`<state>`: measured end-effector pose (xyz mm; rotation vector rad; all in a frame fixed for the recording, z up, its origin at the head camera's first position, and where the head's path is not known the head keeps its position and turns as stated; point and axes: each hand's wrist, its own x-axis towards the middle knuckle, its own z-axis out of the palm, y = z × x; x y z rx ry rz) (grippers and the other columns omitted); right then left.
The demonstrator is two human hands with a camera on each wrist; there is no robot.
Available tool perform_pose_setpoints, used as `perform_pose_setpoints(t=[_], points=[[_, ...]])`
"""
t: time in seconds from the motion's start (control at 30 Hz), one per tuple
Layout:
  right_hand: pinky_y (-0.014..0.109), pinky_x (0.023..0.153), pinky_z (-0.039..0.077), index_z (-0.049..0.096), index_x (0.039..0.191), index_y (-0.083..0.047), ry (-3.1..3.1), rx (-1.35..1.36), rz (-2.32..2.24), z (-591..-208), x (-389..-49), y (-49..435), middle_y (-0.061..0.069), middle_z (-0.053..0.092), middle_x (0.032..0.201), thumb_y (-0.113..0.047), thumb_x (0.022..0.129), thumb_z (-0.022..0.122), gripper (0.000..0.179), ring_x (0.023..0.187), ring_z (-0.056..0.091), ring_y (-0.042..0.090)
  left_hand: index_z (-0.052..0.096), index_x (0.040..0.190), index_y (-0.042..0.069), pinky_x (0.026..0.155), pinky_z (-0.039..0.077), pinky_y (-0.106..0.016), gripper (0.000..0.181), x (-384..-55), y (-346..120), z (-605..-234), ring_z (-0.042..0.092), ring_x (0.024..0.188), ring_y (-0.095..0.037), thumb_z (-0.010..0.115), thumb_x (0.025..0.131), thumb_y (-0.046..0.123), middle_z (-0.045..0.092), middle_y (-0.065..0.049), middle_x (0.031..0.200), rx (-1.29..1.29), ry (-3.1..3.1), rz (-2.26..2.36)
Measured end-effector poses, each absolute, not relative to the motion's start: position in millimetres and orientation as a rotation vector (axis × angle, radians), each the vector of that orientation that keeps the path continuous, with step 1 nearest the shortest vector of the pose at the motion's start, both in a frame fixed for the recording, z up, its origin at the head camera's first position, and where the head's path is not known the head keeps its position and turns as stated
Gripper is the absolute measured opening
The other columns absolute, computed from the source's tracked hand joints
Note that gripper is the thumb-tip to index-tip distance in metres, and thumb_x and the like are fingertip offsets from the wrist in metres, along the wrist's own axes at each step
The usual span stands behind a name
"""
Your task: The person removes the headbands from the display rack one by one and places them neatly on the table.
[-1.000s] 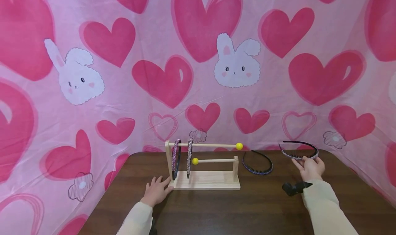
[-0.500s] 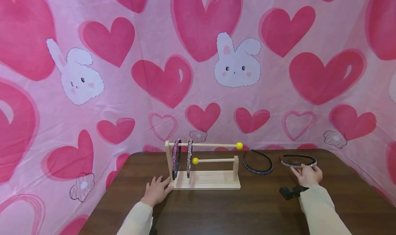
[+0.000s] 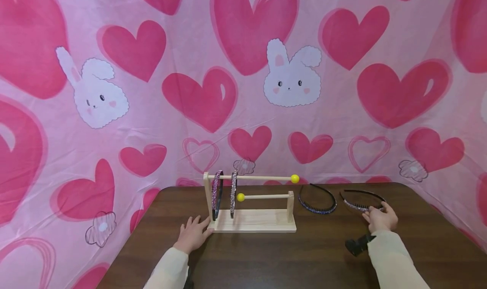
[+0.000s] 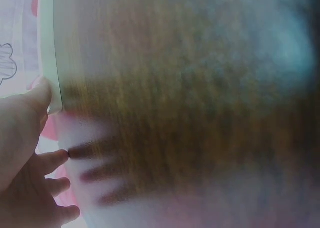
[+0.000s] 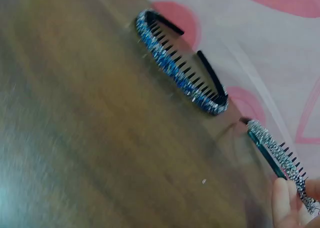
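Note:
My right hand (image 3: 382, 218) pinches a silver-glitter toothed headband (image 3: 351, 205) between thumb and fingers at the right side of the table. In the right wrist view the headband (image 5: 272, 145) slants up out of the fingertips, close over the wood. Left of it lies a blue-glitter headband (image 3: 321, 211), its comb teeth pointing inward. My left hand (image 3: 192, 235) rests with spread fingers against the left end of a pale wooden stand (image 3: 251, 227). The thumb touches the stand's edge (image 4: 49, 48) in the left wrist view. A pink headband (image 3: 214, 196) and a silver-pink headband (image 3: 233, 198) hang on the stand's upper rod.
The upper rod (image 3: 266, 178) ends in a yellow ball (image 3: 294, 179) at the right. A shorter lower rod (image 3: 266, 196) points left, tipped with another yellow ball (image 3: 241, 197). Behind the dark wooden table (image 3: 296, 259) hangs a pink heart-and-rabbit cloth (image 3: 243, 111).
My right hand has lowered the silver headband from above the table's back edge toward the tabletop, shifting it slightly left and turning it. The left hand and the stand have stayed put.

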<state>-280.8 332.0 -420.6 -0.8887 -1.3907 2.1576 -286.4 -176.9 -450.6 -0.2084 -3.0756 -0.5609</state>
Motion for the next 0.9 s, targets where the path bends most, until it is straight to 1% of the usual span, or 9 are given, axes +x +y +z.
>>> perform_pose_setpoints(t=[0.07,0.17,0.27,0.3,0.37,0.5,0.57,0.73,0.9], points=[[0.020,0.059,0.052,0.034,0.143,-0.010,-1.452,-0.883,2.124,-424.1,-280.1,333.1,-0.009,0.050,0.067,0.007,0.088,0.049,0.059,0.052,0.057,0.001,0.052,0.131,0.007,0.097,0.013,-0.067,0.051,-286.8,-176.8,-450.6,0.022,0.125,-0.054,0.055,0.090,0.038,0.039,-0.031,0.133,-0.209,-3.079,-0.556],[0.021,0.060,0.052,0.051,0.126,-0.012,-1.528,-0.870,2.071,-429.7,-280.2,335.0,-0.008,0.049,0.070,0.005,0.088,0.053,0.041,0.052,0.058,0.001,0.052,0.131,0.008,0.097,0.013,-0.067,0.051,-287.7,-176.8,-451.0,0.022,0.125,-0.054,0.055,0.090,0.038,0.039,-0.031,0.133,-0.214,-3.080,-0.553],[0.022,0.060,0.052,0.053,0.114,-0.012,-1.550,-0.856,2.060,-434.3,-281.8,336.9,-0.007,0.050,0.066,0.005,0.087,0.054,0.032,0.052,0.059,0.003,0.052,0.131,0.008,0.097,0.013,-0.067,0.050,-288.1,-177.2,-452.5,0.022,0.125,-0.053,0.055,0.090,0.037,0.038,-0.030,0.134,-0.213,-3.077,-0.560],[0.022,0.060,0.052,0.052,0.114,-0.010,-1.550,-0.852,2.065,-435.6,-282.3,337.7,-0.007,0.051,0.065,0.006,0.087,0.055,0.032,0.052,0.059,0.003,0.052,0.131,0.008,0.097,0.013,-0.067,0.050,-288.1,-177.4,-452.6,0.022,0.125,-0.053,0.055,0.090,0.037,0.038,-0.030,0.134,-0.214,-3.076,-0.560],[0.023,0.060,0.053,0.048,0.125,-0.004,-1.577,-0.840,2.062,-437.1,-283.1,338.3,-0.005,0.052,0.067,0.006,0.087,0.055,0.040,0.052,0.060,0.004,0.052,0.131,0.008,0.098,0.013,-0.067,0.050,-287.5,-177.1,-452.2,0.022,0.125,-0.053,0.055,0.090,0.037,0.038,-0.030,0.134,-0.212,-3.078,-0.566],[0.023,0.060,0.053,0.032,0.139,0.002,-1.638,-0.820,2.066,-436.0,-283.0,336.7,-0.002,0.052,0.069,0.008,0.086,0.053,0.056,0.052,0.060,0.004,0.052,0.131,0.007,0.098,0.012,-0.067,0.050,-286.4,-176.7,-450.4,0.022,0.125,-0.053,0.055,0.091,0.037,0.038,-0.030,0.134,-0.211,-3.080,-0.576],[0.023,0.060,0.053,0.027,0.141,0.004,-1.662,-0.800,2.077,-435.9,-283.2,335.8,-0.001,0.051,0.067,0.009,0.086,0.051,0.060,0.052,0.059,0.004,0.052,0.131,0.007,0.098,0.012,-0.067,0.050,-286.0,-176.7,-450.5,0.022,0.125,-0.053,0.055,0.091,0.037,0.038,-0.030,0.134,-0.211,-3.075,-0.581],[0.022,0.060,0.052,0.022,0.141,0.008,-1.673,-0.779,2.121,-441.5,-289.3,336.4,-0.004,0.052,0.060,0.009,0.085,0.047,0.061,0.052,0.060,0.004,0.052,0.131,0.006,0.098,0.012,-0.066,0.050,-286.0,-176.6,-450.8,0.022,0.126,-0.053,0.055,0.091,0.036,0.038,-0.030,0.134,-0.205,-3.070,-0.591],[0.019,0.058,0.052,0.021,0.142,0.007,-1.635,-0.804,2.094,-446.9,-299.4,335.3,-0.004,0.051,0.064,0.006,0.084,0.050,0.064,0.052,0.058,0.001,0.052,0.131,0.007,0.097,0.013,-0.067,0.048,-287.1,-177.3,-450.8,0.022,0.125,-0.054,0.054,0.092,0.035,0.038,-0.030,0.134,-0.208,-3.073,-0.572]])
